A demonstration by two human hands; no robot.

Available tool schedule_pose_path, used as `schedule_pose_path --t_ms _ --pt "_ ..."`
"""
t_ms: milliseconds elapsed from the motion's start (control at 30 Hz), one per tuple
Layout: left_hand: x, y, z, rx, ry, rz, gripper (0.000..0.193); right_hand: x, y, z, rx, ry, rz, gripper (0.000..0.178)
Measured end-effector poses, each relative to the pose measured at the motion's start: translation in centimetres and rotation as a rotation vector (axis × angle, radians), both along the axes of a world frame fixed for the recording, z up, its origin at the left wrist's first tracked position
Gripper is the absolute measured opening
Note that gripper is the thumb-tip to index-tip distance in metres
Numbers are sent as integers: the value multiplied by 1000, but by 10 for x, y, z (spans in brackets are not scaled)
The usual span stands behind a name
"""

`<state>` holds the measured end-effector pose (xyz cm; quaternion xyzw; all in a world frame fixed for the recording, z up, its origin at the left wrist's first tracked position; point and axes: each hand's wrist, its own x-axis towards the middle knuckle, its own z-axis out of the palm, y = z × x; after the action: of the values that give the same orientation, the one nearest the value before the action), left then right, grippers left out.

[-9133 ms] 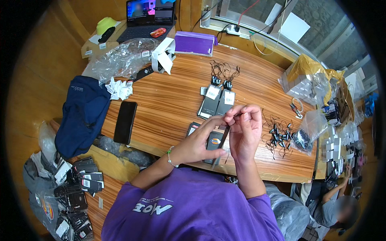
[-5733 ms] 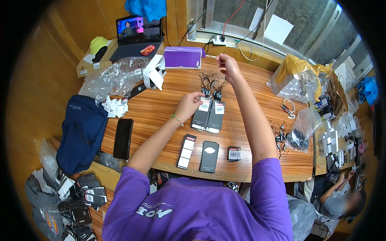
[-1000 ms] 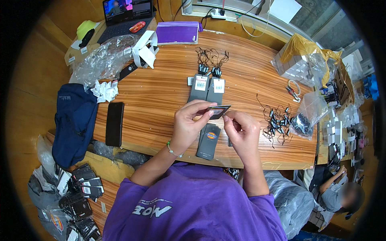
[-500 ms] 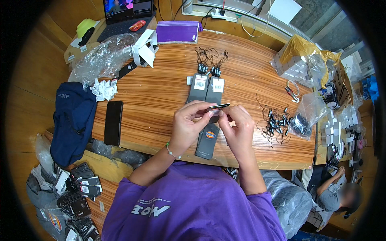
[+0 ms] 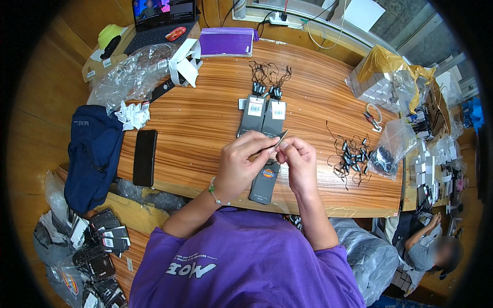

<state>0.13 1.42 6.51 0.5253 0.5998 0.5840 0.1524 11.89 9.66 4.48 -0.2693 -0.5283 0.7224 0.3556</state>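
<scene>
You pinch a card [image 5: 282,137] in your left hand [image 5: 239,159], your right hand [image 5: 300,160] at its edge, grip unclear, near the tags [image 5: 263,190].

One fisheye camera is looking steeply down from the person's head, facing forward across the tabletop [image 5: 190,123]. It is hanging close above the purple shirt [image 5: 246,262] at the near side, centring the left fingers [image 5: 251,144] and right fingers [image 5: 300,145], and reaching the far window [image 5: 403,23].
</scene>
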Motion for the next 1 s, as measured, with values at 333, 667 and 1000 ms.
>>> schedule_pose_path --t_ms 333,667,1000 --pt "-2 4 -12 36 106 102 16 -12 -5 -2 263 -104 -147 8" --pt "0 2 -15 14 186 103 15 -7 -3 -4 971 -348 -290 2" --pt "5 -1 -10 40 162 43 21 1 -2 -11 52 -44 -44 9"
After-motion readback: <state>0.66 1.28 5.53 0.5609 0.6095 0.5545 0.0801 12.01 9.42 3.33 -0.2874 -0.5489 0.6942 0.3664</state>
